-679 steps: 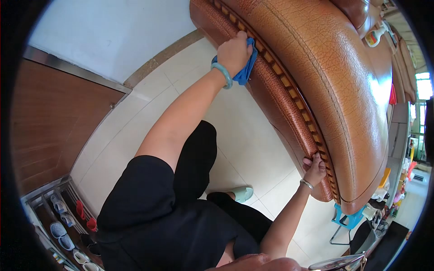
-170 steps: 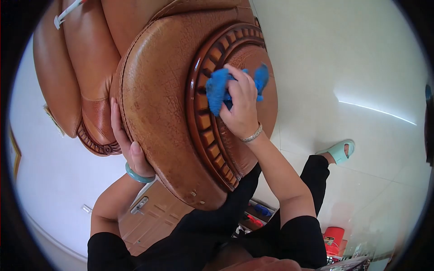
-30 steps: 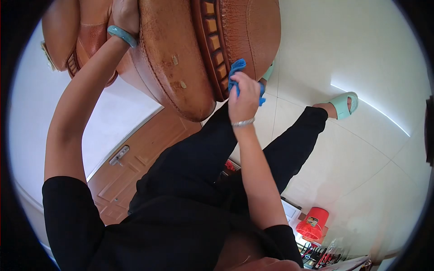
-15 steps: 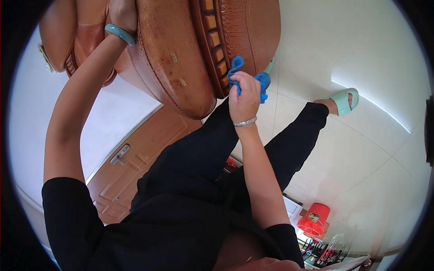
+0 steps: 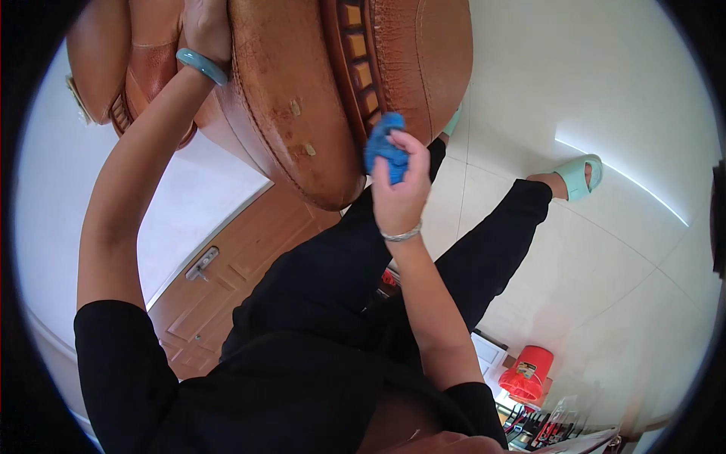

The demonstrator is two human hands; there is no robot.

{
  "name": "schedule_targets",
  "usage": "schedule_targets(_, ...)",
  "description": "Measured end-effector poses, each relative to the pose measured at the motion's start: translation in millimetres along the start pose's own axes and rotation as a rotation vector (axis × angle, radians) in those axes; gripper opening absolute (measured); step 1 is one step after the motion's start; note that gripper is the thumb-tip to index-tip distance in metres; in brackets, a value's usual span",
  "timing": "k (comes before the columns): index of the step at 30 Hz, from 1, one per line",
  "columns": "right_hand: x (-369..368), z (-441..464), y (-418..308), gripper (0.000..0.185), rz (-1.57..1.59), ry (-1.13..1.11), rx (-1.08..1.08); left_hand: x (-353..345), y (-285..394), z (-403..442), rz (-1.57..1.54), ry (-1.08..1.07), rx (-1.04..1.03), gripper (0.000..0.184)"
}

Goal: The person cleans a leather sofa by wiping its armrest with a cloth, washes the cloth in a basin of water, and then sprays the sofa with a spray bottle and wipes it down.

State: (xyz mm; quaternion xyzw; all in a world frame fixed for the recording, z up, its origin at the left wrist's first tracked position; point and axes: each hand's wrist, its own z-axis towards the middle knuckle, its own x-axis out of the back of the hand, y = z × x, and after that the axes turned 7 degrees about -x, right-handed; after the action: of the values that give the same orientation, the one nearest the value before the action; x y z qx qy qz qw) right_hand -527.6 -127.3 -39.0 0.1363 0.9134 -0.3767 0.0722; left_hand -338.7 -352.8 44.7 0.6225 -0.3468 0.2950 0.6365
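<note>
My right hand (image 5: 402,185), with a silver bracelet on its wrist, grips a bunched blue cloth (image 5: 384,151). The cloth is against the lower end of the carved wooden trim (image 5: 361,74) on the brown leather sofa arm (image 5: 291,83). Two small worn patches mark the leather left of the trim. At the top edge of the view my left hand (image 5: 206,29), above a green bangle, rests against the left side of the sofa arm; its fingers are mostly hidden or cut off.
Tiled floor (image 5: 597,265) spreads on the right, with my foot in a green slipper (image 5: 579,178) on it. A red bucket (image 5: 527,372) stands lower right, near a rack of small items. A wooden door (image 5: 219,280) and a white wall (image 5: 204,197) are at the left.
Over the last half second my right hand has shifted slightly down and left, and the cloth is bunched closer to the trim's end. My left hand stays on the sofa, which it held lower down earlier.
</note>
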Motion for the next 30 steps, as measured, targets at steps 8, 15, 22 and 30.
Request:
schedule_targets(8,-9.0,26.9,-8.4,0.035,-0.291,-0.084,0.256,-23.5,-24.7,1.1,-0.211,0.426,0.143,0.058)
schedule_targets(15,20.2,-9.0,20.5,0.03,-0.51,-0.255,0.049,1.0,9.5,-1.1,0.202,-0.017,0.007,0.062)
schedule_targets(22,22.4,-5.9,23.3,0.025,-0.354,-0.197,0.024,-0.7,8.6,-1.8,0.186,-0.008,0.0,0.062)
schedule_targets(30,-8.6,23.7,12.5,0.032,-0.256,-0.094,0.29,-1.9,10.2,-2.4,0.213,-0.013,-0.062,0.061)
